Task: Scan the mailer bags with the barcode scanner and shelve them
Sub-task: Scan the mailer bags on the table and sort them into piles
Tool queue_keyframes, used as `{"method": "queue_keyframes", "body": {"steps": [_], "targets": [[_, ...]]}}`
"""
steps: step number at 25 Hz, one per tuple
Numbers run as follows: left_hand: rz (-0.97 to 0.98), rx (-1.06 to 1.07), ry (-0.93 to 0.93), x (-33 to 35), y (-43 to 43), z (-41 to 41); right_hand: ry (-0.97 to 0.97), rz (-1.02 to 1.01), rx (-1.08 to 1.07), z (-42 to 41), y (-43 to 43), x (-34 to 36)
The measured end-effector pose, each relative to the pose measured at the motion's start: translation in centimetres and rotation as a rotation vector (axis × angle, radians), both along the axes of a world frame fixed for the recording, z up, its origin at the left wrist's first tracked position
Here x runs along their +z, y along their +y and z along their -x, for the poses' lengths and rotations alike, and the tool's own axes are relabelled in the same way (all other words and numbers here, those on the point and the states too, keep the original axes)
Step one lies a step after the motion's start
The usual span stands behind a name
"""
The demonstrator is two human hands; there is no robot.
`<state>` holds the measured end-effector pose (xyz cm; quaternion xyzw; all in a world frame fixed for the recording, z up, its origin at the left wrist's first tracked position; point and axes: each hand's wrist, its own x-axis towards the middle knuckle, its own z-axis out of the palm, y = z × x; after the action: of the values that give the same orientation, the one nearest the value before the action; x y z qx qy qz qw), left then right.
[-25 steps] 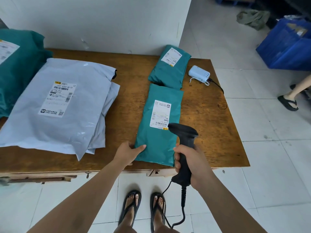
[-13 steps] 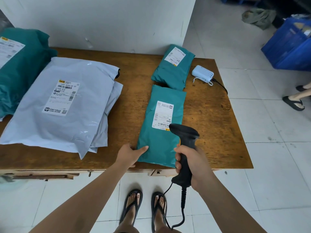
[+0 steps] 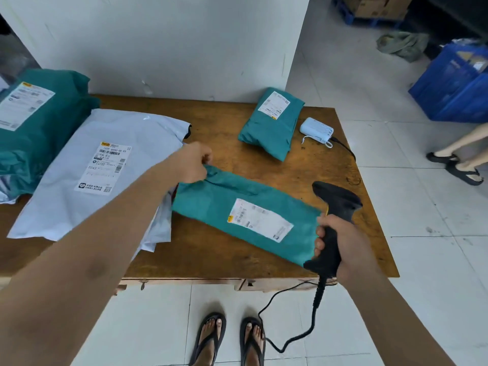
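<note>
A teal mailer bag (image 3: pixel 211 204) with a white label hangs slantwise over the wooden table (image 3: pixel 224 260). My left hand (image 3: pixel 194 162) pinches its upper left corner. My right hand (image 3: pixel 340 247) grips the handle of the black barcode scanner (image 3: pixel 335 204) at the bag's lower right end. The scanner's cord drops to the floor. A second small teal mailer bag (image 3: pixel 269 128) lies at the table's back right. Grey mailer bags (image 3: pixel 87 178) are stacked on the left, with a big teal mailer bag (image 3: pixel 39 128) behind them.
A pale blue power bank (image 3: pixel 317 132) with a cable sits near the table's right edge. A white wall stands behind the table. On the tiled floor to the right are a blue crate (image 3: pixel 456 91), another person's legs (image 3: pixel 459 149) and a crumpled cloth (image 3: pixel 401 44).
My left hand has taken the near teal bag by a corner, lifted it and swung it from lengthwise to slantwise. The scanner hand moved a little right. The camera has shifted.
</note>
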<state>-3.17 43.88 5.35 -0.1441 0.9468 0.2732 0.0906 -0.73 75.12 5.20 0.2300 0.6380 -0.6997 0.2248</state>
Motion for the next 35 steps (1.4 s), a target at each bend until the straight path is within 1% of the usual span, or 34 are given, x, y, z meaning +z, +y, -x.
{"method": "queue_keyframes", "body": {"steps": [1, 2, 3, 4, 5, 7, 9, 10, 11, 13, 15, 17, 18, 20, 21, 24, 26, 28, 31, 35], "targets": [[0.058, 0.060, 0.130, 0.4, -0.6, 1.1, 0.020, 0.000, 0.006, 0.2, 0.2, 0.1], [0.148, 0.111, 0.218, 0.4, -0.5, 1.9, 0.034, -0.006, 0.020, 0.3, 0.2, 0.1], [0.236, 0.146, 0.232, 0.0, 0.3, 2.2, 0.040, -0.012, 0.035, 0.2, 0.2, 0.1], [0.283, 0.174, 0.207, -0.8, 1.7, 2.0, 0.041, -0.017, 0.047, 0.1, 0.1, 0.1], [0.290, 0.192, 0.152, -1.9, 3.7, 1.3, 0.035, -0.017, 0.058, -0.1, 0.0, 0.0], [0.212, 0.167, -0.067, -5.8, 8.3, -1.1, 0.013, -0.019, 0.071, -0.3, -0.2, -0.3], [0.168, 0.028, -0.325, -10.2, 12.2, -4.4, -0.012, -0.025, 0.071, -0.3, -0.2, -0.6], [0.179, -0.046, -0.402, -11.9, 13.1, -5.7, -0.023, -0.029, 0.070, -0.2, -0.3, -0.7], [0.204, -0.098, -0.432, -13.4, 13.3, -6.5, -0.027, -0.032, 0.071, -0.1, -0.3, -0.7], [0.273, -0.108, -0.416, -14.6, 11.6, -6.8, -0.026, -0.041, 0.071, 0.5, -0.6, -0.5], [0.346, -0.024, -0.431, -14.5, 8.2, -5.9, -0.024, -0.042, 0.072, 0.9, -1.2, -0.5], [0.358, 0.079, -0.445, -13.8, 5.2, -4.6, -0.028, -0.027, 0.070, 1.2, -2.0, -0.5], [0.350, 0.098, -0.419, -13.2, 4.8, -4.1, -0.034, -0.022, 0.071, 1.3, -2.4, -0.5], [0.347, 0.066, -0.316, -11.7, 5.3, -2.7, -0.041, -0.023, 0.074, 1.6, -3.2, -0.4], [0.325, 0.047, -0.258, -10.8, 5.9, -1.3, -0.042, -0.023, 0.066, 1.9, -3.5, -0.3], [0.166, 0.070, -0.067, -8.5, 6.4, 5.2, -0.030, -0.010, 0.022, 2.9, -3.7, 0.0], [0.028, 0.149, 0.037, -7.6, 5.7, 10.1, -0.023, -0.011, 0.003, 4.0, -3.4, 0.3], [-0.125, 0.288, 0.085, -7.6, 4.9, 14.1, -0.023, -0.023, 0.020, 5.3, -2.9, 0.6], [-0.246, 0.474, 0.053, -8.4, 4.2, 19.7, -0.015, -0.035, 0.047, 8.7, -1.8, 0.9], [-0.529, 0.677, 0.017, -9.3, 4.1, 24.4, -0.012, -0.036, 0.110, 13.6, -0.7, 1.6]]}}
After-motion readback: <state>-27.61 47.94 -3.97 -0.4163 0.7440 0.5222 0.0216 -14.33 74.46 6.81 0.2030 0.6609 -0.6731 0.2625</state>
